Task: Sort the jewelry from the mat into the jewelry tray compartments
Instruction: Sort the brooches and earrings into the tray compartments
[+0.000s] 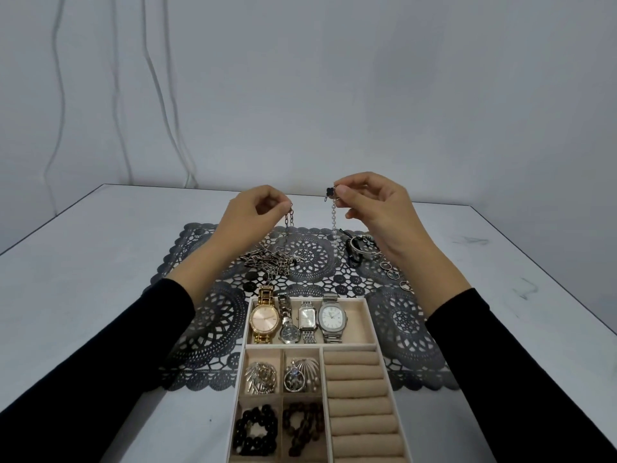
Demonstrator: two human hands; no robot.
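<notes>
Pinching with left hand [253, 217] the top of a silver link chain [289, 218], raised, lower end trailing into a tangled pile on the black lace mat [213, 315]. Pinching with right hand [375, 208] a white pearl strand [333, 225] by its black clover charm, hanging straight over the mat. Showing silver bangles [362, 247] and small rings [391, 269] lying on mat's right side. Showing beige velvet jewelry tray [371, 324] at mat's near edge, four metal wristwatches [298, 320] lying in its far compartment.
</notes>
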